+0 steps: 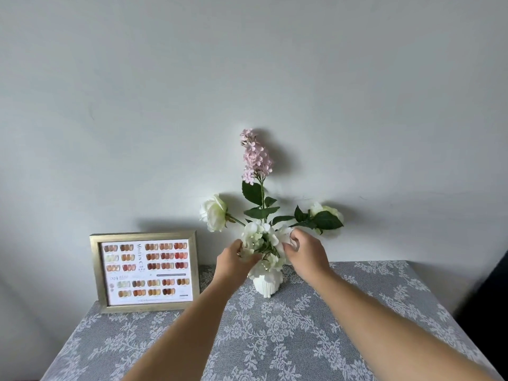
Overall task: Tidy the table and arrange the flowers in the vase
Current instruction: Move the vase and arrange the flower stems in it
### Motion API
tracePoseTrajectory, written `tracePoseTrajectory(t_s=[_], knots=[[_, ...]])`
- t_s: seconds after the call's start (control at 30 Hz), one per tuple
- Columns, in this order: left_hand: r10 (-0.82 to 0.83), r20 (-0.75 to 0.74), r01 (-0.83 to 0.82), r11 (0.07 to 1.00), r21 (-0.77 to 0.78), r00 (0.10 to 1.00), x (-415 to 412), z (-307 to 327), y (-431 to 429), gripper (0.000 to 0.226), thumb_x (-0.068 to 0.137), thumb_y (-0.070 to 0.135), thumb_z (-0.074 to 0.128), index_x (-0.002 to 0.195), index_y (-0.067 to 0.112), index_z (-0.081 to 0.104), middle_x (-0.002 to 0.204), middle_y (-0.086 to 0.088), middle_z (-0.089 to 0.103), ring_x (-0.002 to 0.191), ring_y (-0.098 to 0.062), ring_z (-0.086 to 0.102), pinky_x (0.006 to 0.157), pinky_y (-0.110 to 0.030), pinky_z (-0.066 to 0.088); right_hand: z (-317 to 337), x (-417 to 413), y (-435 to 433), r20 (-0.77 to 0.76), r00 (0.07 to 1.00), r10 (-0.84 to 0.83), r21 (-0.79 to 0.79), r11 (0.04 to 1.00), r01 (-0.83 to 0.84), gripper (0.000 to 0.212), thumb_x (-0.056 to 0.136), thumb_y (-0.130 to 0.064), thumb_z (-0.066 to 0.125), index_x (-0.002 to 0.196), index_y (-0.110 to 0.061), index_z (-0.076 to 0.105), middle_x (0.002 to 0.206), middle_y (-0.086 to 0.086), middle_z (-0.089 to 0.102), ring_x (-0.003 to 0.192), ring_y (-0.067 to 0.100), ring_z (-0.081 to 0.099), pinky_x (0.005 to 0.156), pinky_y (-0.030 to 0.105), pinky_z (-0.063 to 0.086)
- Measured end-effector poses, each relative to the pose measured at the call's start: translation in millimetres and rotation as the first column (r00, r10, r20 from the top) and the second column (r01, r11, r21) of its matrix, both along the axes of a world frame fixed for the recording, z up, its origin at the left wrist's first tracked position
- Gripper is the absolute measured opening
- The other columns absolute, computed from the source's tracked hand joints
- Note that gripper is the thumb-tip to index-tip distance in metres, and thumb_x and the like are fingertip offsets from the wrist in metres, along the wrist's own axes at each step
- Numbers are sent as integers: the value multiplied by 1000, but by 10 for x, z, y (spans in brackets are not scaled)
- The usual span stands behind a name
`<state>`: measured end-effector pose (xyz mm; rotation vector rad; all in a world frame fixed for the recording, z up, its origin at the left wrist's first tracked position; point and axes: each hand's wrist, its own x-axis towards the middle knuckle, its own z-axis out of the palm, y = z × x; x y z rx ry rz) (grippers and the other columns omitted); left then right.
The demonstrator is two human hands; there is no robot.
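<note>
A small white ribbed vase [267, 285] stands near the table's far edge, by the wall. It holds a tall pink flower spike [255, 158], a white rose [214, 213] leaning left, another white rose [327, 211] leaning right, and a low cluster of white hydrangea blooms [261, 237]. My left hand [233, 262] touches the cluster's left side, fingers curled into the petals. On the right side, my right hand [305, 251] pinches the white petals between its fingers.
A gold-framed colour swatch card [145, 270] stands upright left of the vase, against the wall. A grey lace floral tablecloth [302, 339] covers the table. A dark object [492, 298] sits beyond the table's right edge.
</note>
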<state>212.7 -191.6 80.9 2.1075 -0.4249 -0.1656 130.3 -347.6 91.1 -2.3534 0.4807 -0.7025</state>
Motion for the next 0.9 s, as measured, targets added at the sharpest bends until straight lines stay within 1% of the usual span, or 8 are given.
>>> tracePoseTrajectory(t_s=[0.1,0.17,0.27,0.4,0.53,0.6,0.73,0.9], knots=[[-5,-10,5,1000,-13,1000,0,-9,-31,34,74,36,73,88,9,57,84,-7,66,74,-22,59,59,-30,45,-5,19,7,1,1000,-22,-24,999,22,35,81,-18,62,60,-21,34,58,-8,38,50,7,32,45,24,24],[-17,-18,16,1000,-26,1000,-11,-15,-42,35,73,37,74,88,10,57,85,-6,67,74,-21,60,58,-29,46,-9,16,-17,15,999,-29,-10,1000,29,37,80,-19,62,58,-24,32,58,-8,37,50,7,32,45,24,24],[-15,1,15,1000,-24,1000,-7,-19,-21,38,71,40,75,89,14,54,87,-3,65,68,-14,56,54,-25,45,3,-3,-88,44,999,-25,-40,999,27,22,81,-26,59,67,-17,46,65,-6,46,56,11,40,49,25,31],[-64,-35,59,990,-129,997,62,24,83,56,64,43,79,106,19,51,107,-1,61,89,-17,61,77,-33,54,149,11,-210,137,989,-55,-101,993,69,19,87,-38,51,87,-20,55,83,-9,56,70,5,53,60,23,48],[-93,16,95,981,-168,996,183,150,230,75,52,62,70,110,19,49,113,-1,58,101,-18,58,91,-39,50,364,100,-325,251,968,-20,-122,991,52,13,86,-30,57,84,-18,58,84,-5,59,80,13,54,67,25,41],[-37,66,46,989,-143,997,293,205,267,73,56,60,68,111,17,48,114,-2,58,102,-18,57,94,-40,49,428,153,-365,224,974,27,-147,989,6,6,84,-25,61,86,-20,59,91,-6,60,88,13,52,72,25,37],[144,226,-128,988,-83,964,593,310,286,54,73,38,73,115,16,48,120,-6,54,102,-18,54,92,-37,48,498,290,-372,92,986,139,-196,973,-119,20,80,-20,66,99,-25,60,108,-5,59,102,14,48,82,25,35],[208,266,-229,972,49,941,931,348,244,59,73,37,71,121,17,44,129,-12,44,113,-27,49,93,-36,40,519,467,-334,12,982,189,-214,960,-182,24,79,-23,69,103,-26,65,114,-6,57,108,14,46,89,27,35]])
